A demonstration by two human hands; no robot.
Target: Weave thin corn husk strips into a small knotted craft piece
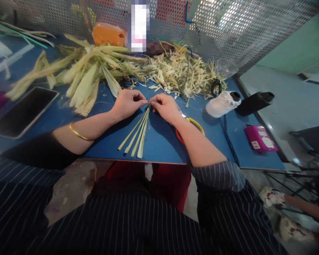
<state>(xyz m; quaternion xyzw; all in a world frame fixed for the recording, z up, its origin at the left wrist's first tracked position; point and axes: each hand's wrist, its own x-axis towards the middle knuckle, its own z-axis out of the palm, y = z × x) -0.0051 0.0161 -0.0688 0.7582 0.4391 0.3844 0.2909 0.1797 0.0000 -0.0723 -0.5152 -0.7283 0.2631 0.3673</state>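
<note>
At the middle of the table a small fan of narrow pale-green corn husk strips (138, 136) lies with its loose ends toward me. Its gathered top end is right at my fingertips. My left hand (127, 105) is closed in a pinch there, and my right hand (164, 107) pinches close against it from the other side. A fine white thread (192, 106) shows faintly on both sides of the hands, running right toward a white thread cone (220, 105). The exact grip on the thread is partly hidden by my fingers. Scissors (196, 124) with red-yellow handles lie partly under my right forearm.
Large dried corn husks (85, 79) and a heap of husk scraps (180, 76) fill the table's back. A phone (22, 111) lies left. A black cone (255, 103) and a magenta box (260, 139) stand right. Perforated metal mesh (170, 16) closes the back. Another person's shoes (273, 197) show lower right.
</note>
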